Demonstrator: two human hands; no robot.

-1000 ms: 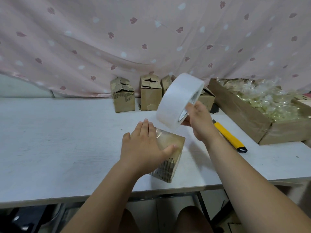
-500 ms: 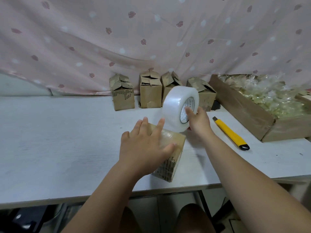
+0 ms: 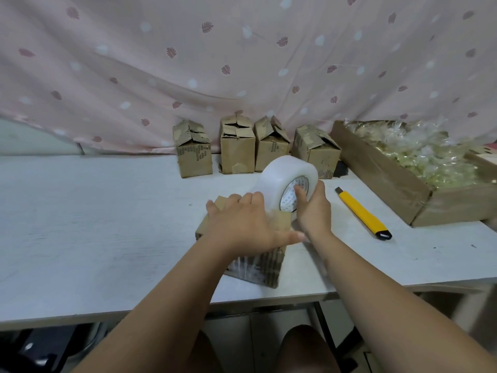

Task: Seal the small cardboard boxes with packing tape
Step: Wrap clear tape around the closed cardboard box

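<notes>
A small brown cardboard box (image 3: 265,267) lies near the front edge of the white table (image 3: 107,224), and everything here is placed from it; the left hand (image 3: 242,224) lies flat on its top, fingers straight and together, thumb spread along the near right edge, pressing down and curled round nothing; clear tape shines on the box's near side. The wide roll of clear packing tape (image 3: 285,176) stands on edge at the box's far right corner, touching the top; a second ago it was held high above the box, and half a second ago it was partway down. The right hand (image 3: 313,211) grips the roll just right of the box, thumb in the printed core, fingers wrapped over the outer rim. Beyond the box, against the pink leaf-print curtain (image 3: 188,63), stand four more small brown cardboard boxes (image 3: 237,154) with flaps loose; right of the box lies a yellow utility knife (image 3: 363,214), unmoved; farther right sits a long cardboard tray of cellophane packets (image 3: 390,179).
</notes>
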